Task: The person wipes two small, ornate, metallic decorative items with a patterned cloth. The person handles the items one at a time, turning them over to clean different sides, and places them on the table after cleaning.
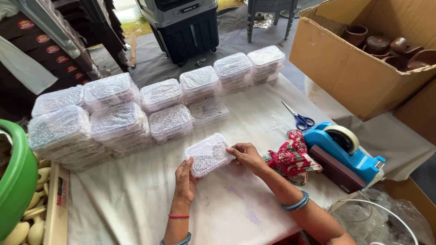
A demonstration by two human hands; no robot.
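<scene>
A clear plastic box (208, 154) filled with small silvery bits lies on the white cloth-covered table (136, 199), held between both hands. My left hand (185, 179) grips its near left end. My right hand (246, 156) holds its right end, fingers on the lid's edge. Behind it, several stacks of like boxes (122, 120) stand in two rows across the table.
A blue tape dispenser (345, 147), a red patterned cloth (293, 159) and blue-handled scissors (297, 119) lie at right. A cardboard box (363, 59) with brown clay pots stands far right. A green tub (16, 181) sits at the left edge.
</scene>
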